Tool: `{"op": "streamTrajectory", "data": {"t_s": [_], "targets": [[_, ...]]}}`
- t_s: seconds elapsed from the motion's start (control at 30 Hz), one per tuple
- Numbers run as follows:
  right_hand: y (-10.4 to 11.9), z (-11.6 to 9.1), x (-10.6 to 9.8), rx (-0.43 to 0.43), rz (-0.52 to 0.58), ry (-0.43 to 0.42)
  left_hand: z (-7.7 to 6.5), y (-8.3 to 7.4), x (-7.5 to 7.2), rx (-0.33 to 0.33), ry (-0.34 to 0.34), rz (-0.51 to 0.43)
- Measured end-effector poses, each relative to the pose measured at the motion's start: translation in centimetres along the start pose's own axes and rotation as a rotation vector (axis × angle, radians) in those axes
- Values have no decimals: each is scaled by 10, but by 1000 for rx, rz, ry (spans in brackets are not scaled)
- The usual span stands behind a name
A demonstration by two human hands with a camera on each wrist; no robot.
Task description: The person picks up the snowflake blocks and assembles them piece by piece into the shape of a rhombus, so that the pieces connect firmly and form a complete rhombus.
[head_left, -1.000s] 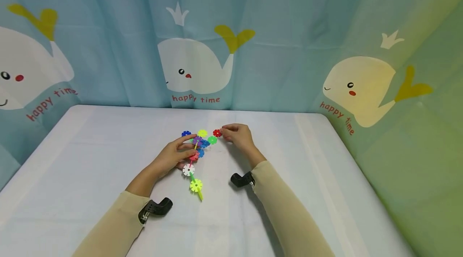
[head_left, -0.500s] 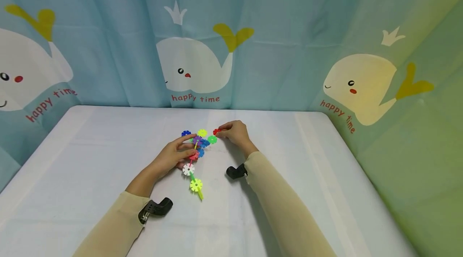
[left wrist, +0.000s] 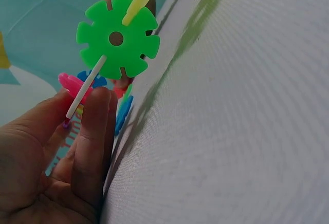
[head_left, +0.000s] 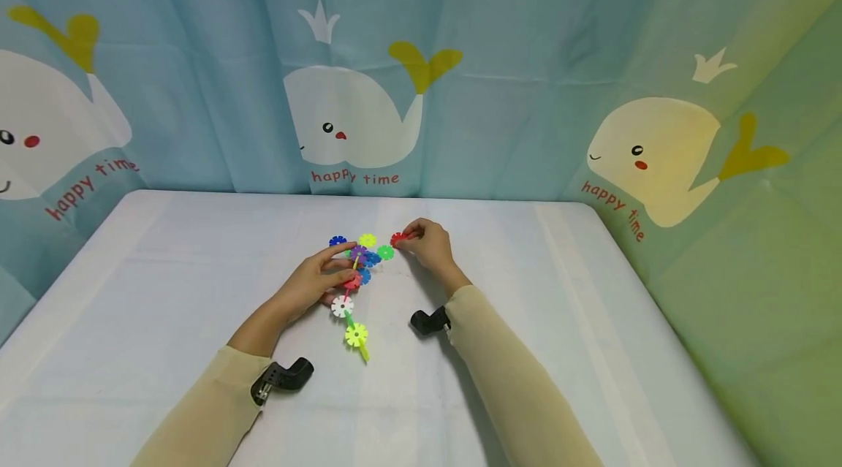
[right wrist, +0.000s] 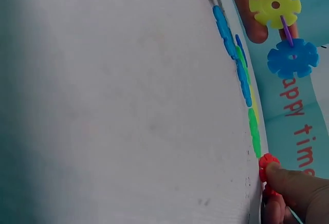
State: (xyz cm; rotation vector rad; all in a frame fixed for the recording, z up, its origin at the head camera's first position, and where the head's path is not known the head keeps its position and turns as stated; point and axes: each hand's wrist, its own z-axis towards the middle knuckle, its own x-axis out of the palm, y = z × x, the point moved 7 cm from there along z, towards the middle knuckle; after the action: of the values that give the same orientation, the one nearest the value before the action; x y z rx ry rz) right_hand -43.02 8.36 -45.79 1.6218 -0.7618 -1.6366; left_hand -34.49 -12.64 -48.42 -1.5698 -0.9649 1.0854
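My left hand (head_left: 308, 286) holds a chain of interlocked snowflake discs by a pink disc (left wrist: 74, 84). In the head view, a white disc (head_left: 342, 306) and a yellow-green disc (head_left: 357, 335) hang toward the near side, while a purple disc (head_left: 358, 254) sits by the fingertips. A green disc (left wrist: 134, 47) links the chain in the left wrist view. Between thumb and fingers, my right hand (head_left: 430, 248) pinches a red snowflake disc (right wrist: 267, 165). That red disc is close beside a flat green disc (head_left: 385, 253); whether they touch I cannot tell.
Near the left fingertips lie blue discs (head_left: 371, 259), a yellow disc (head_left: 367, 240) and a dark blue disc (head_left: 338, 241); their links are partly hidden. A white cloth covers the table (head_left: 526, 306). Behind it hangs a blue curtain (head_left: 513, 87) with printed whales.
My right forearm has shifted left. With the red disc pinched, the right hand first moves slightly left, then slightly right. The left hand and its chain stay nearly still.
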Motion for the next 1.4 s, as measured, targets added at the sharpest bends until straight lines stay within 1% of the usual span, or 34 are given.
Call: {"op": "streamTrajectory", "data": {"t_s": [0.1, 0.27, 0.43, 0.63, 0.73, 0.93, 1.23, 1.4], "targets": [[0, -3, 0, -8, 7, -15, -1, 0, -1, -1, -1, -1], [-2, -9, 1, 8, 36, -15, 0, 2, 0, -8, 2, -8], [-7, -17, -1, 24, 99, -5, 1, 3, 0, -11, 6, -20], [-11, -27, -2, 25, 188, 14, -1, 0, 0, 0, 2, -8], [-13, -31, -1, 24, 254, 34, -1, -1, 0, 8, 2, -8], [-13, -42, 4, 23, 339, 83, -2, -1, 0, 13, 7, -15], [-9, -53, 10, 34, 413, 134, -3, -3, 0, 7, 0, -15], [-6, -57, 13, 46, 419, 168, -1, -4, 0, 17, 7, -18]]}}
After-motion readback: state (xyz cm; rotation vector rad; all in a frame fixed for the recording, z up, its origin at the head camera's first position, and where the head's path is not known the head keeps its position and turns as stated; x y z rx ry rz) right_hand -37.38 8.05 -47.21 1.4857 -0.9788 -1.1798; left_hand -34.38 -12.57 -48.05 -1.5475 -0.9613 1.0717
